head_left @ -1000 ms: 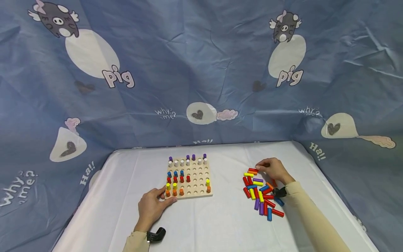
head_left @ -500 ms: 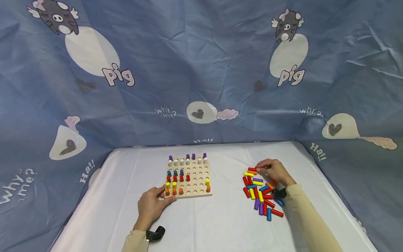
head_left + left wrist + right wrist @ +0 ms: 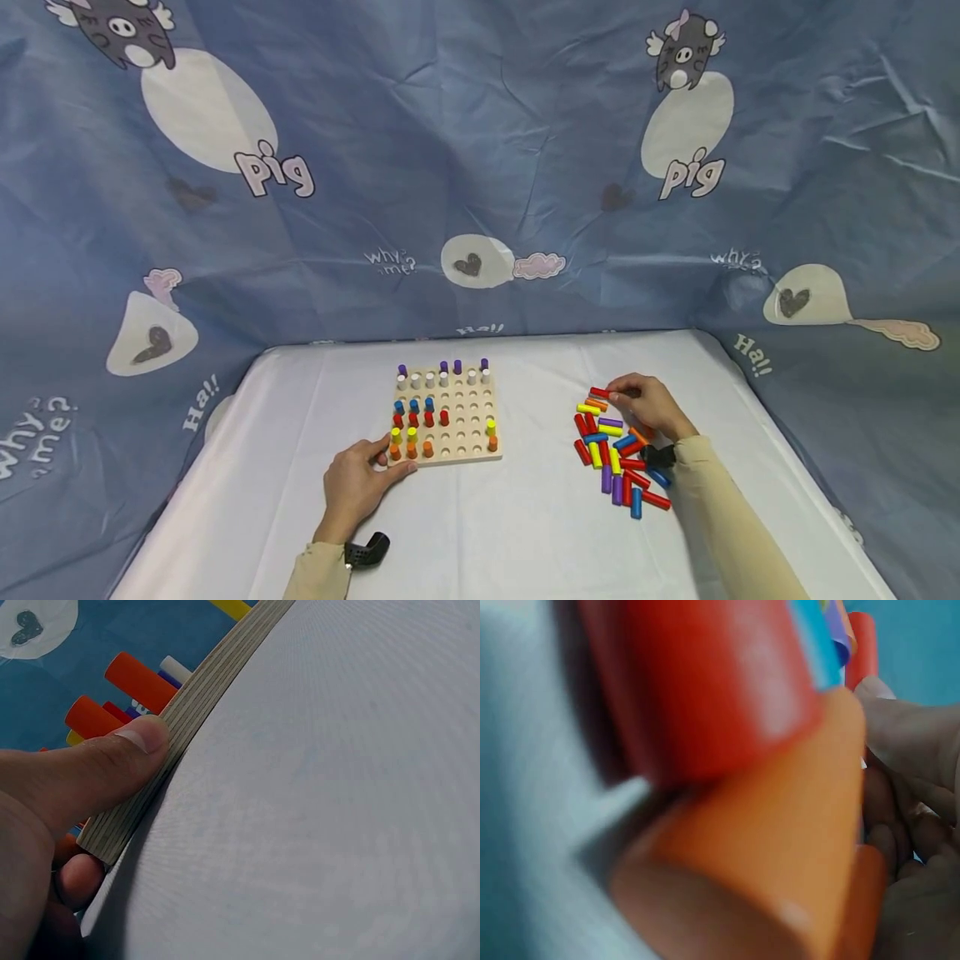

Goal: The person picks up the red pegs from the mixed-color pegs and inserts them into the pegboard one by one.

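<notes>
A square wooden pegboard (image 3: 480, 454) lies on the white table, with rows of purple, white, blue, red, yellow and orange pegs standing in part of its holes. My left hand (image 3: 356, 483) grips its near left corner; in the left wrist view the thumb (image 3: 112, 761) presses the board's edge (image 3: 217, 675) beside two orange pegs. To the right, my right hand (image 3: 652, 404) pinches one end of a red peg (image 3: 599, 392) at the far end of a loose pile. The right wrist view has the thumb (image 3: 911, 724) against that red peg (image 3: 861, 649).
Loose red, blue, yellow, purple and orange pegs lie close together; a blue one (image 3: 636, 503) is among the nearest. My right forearm (image 3: 731, 500) passes along the pile's right side. A blue patterned cloth (image 3: 480, 167) rises behind the table.
The red peg at my right fingertips has come slightly away from the orange peg beside it. My left hand stays at the board's corner. The head view has shifted a little.
</notes>
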Demonstrator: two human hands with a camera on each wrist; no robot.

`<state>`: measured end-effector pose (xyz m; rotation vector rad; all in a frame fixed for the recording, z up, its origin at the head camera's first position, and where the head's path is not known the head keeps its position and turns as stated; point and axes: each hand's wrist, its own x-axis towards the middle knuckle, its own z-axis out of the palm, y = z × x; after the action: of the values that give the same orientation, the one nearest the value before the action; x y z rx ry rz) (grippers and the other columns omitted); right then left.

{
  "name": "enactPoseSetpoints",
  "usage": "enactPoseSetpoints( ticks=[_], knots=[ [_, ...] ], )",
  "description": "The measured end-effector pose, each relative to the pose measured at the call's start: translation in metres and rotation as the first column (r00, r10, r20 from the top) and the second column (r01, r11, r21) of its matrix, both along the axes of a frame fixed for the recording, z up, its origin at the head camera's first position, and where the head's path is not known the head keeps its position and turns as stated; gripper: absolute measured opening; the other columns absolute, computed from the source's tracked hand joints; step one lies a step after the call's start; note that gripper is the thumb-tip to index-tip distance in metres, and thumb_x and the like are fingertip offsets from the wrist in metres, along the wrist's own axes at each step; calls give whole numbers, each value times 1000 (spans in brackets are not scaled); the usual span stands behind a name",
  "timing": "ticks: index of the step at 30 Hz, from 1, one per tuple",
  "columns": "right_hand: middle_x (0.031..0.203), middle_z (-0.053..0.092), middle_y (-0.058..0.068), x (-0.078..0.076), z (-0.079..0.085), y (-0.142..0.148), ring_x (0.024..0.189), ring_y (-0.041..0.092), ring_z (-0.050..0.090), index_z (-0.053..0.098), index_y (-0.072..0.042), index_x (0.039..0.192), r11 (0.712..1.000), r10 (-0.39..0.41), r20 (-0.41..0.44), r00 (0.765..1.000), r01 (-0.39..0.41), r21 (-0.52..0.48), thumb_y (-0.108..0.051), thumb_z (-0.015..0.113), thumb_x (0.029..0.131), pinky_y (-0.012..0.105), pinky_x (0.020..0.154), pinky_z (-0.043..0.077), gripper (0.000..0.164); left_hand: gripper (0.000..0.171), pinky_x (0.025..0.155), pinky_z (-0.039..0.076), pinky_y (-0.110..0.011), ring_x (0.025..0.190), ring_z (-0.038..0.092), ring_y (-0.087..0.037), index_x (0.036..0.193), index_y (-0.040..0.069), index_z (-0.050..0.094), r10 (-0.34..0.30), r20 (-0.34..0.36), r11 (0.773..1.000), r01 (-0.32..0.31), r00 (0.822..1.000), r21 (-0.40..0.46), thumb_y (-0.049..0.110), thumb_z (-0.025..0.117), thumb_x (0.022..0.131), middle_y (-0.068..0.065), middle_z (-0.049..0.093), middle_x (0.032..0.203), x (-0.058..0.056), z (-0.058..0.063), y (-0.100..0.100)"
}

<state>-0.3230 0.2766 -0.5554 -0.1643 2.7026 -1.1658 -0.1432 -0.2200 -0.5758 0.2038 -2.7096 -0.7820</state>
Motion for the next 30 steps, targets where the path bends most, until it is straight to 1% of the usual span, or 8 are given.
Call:
enactPoseSetpoints(
  ticks=[5,10,14,17,20,25,27,30],
  knots=[
    [130,68,20,1,2,6,111,32,59,72,-4,127,998,5,15,1000,-4,-64,-26,64,108,47,103,49,30,78,58,31,-29,62,43,-12,130,7,76,-5,24,1000,5,1000,14,54,96,71,5,58,73,-1,0,0],
    [129,66,19,-1,3,9,109,29,54,66,0,132,991,21,47,999,-15,-131,-31,58,111,38,92,42,39,78,58,30,-29,63,43,-12,130,7,76,2,28,1000,-2,1000,7,55,95,72,4,57,73,0,1,-1],
    [133,63,23,-1,2,11,116,32,52,61,4,136,978,43,70,997,-27,-208,-31,52,113,44,100,40,43,78,58,30,-29,62,42,-13,131,7,75,1,27,1000,-1,1000,11,53,95,72,3,55,72,0,1,0],
    [137,60,24,-1,2,11,122,34,50,58,5,140,967,47,95,994,-22,-255,-36,51,114,49,108,36,49,77,58,29,-29,62,42,-13,131,7,75,2,26,1000,-2,1000,10,52,96,72,3,54,71,1,0,1],
    [140,57,25,-1,3,13,123,34,46,54,5,144,954,32,122,992,7,-301,-42,49,113,49,105,34,57,77,58,29,-29,62,41,-13,131,7,75,6,26,1000,-6,1000,7,52,96,71,3,54,71,0,0,1],
    [150,49,28,-3,2,16,132,36,42,46,6,150,898,-11,168,986,83,-431,-38,44,115,49,111,30,57,77,59,29,-30,63,42,-13,131,6,75,4,38,1000,-4,999,2,53,95,73,3,55,72,0,1,1],
    [156,46,28,-3,1,16,139,37,40,44,5,153,882,-25,169,985,102,-460,-39,42,116,51,118,27,57,77,59,29,-30,64,42,-13,131,6,75,6,44,1000,-6,999,0,53,95,73,3,55,72,0,1,0],
    [160,45,26,-2,1,16,136,35,41,45,2,154,871,-48,158,986,119,-477,-40,43,115,48,115,29,57,77,59,29,-30,63,42,-13,131,7,75,9,46,1000,-9,999,-1,53,95,73,3,54,72,0,2,0]
  ],
)
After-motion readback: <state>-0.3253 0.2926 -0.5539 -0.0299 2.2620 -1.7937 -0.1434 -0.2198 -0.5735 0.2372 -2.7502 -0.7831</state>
